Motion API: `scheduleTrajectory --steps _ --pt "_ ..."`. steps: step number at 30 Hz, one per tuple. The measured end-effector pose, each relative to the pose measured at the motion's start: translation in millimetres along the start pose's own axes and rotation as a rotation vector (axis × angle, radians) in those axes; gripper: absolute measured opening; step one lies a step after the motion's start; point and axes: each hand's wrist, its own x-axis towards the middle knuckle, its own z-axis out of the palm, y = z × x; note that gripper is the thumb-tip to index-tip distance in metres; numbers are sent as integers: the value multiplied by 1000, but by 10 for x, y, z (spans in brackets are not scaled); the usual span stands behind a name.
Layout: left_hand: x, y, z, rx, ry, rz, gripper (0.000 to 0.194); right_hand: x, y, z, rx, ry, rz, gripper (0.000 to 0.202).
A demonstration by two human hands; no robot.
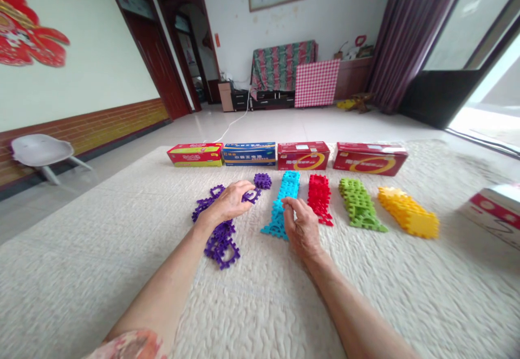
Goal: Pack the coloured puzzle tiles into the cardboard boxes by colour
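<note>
Between the thumb and fingers of my left hand (231, 203) is a purple interlocking plastic tile (252, 196) with an open centre. Under and beside that hand lies a loose heap of purple tiles (221, 237). A small stack of purple tiles (262, 181) stands just beyond the held one. My right hand (303, 226) is closed, its thumb and fingertips drawn together over the right edge of a row of light-blue tiles (289, 187). Whether anything is between those fingertips is hidden. Right of it lies a row of red tiles (319, 196).
Farther right are rows of green tiles (359, 204) and yellow tiles (408, 213). Behind them stand a red-and-yellow box (195, 155), a blue box (249, 154) and two red boxes (303, 156). A white-and-red box (498, 213) sits at the right edge. All rest on a quilted cream cover (260, 310).
</note>
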Motion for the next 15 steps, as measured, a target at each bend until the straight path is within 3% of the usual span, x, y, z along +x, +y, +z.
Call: scheduleTrajectory --steps 3,9,15 --pt "281 -89 2 18 48 -69 45 0 7 9 -8 8 -3 24" --pt "841 -219 92 19 -24 -173 45 -3 18 14 -9 12 -11 24" --pt "1016 -300 182 -3 -124 -212 50 -5 26 19 -16 20 -5 23"
